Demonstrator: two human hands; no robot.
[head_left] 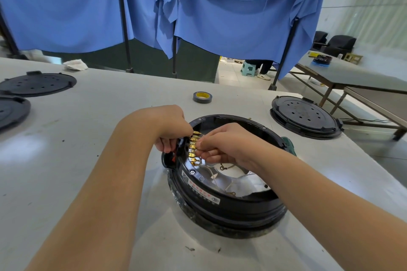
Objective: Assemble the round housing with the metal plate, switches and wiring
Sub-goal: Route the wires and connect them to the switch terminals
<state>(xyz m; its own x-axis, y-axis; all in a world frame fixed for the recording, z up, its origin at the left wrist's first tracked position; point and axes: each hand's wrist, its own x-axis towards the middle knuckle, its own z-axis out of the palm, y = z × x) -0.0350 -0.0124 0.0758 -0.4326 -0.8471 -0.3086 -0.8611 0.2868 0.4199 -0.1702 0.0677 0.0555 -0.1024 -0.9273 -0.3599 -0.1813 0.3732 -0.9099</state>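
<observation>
Two bare forearms reach in from the bottom edge, converging on the round housing (229, 202), which sits on the pale surface (88, 160) just ahead of the person. The left hand (171, 130) is curled at the housing's left rim, fingers bent round a black part with a bit of orange showing beneath; exactly what it grips is hidden by the knuckles. The right hand (222, 145) reaches across the open top, its fingertips (199, 144) pinching at a row of brass terminals (193, 147) that stand along the inner left wall.

By the look of it, the wiring step is in hand: a connector or lead is being fitted to one of the terminal tabs while the other hand steadies the switch block from outside. The next move probably calls for a firm, straight push onto the tab without bending its neighbours, then picking out the next loose lead.

Inside the housing lies the shiny metal plate (222, 179) at the bottom, with thin white wires (212, 175) and small ring-ended leads lying loose across it. None of these looks connected yet, though the right wrist covers part of the interior.

Around it on the surface: a roll of grey tape (202, 97) beyond the hands, a black perforated cover (305, 116) to the right, two more dark round covers (37, 83) at far left, and a crumpled white cloth (74, 65)
</observation>
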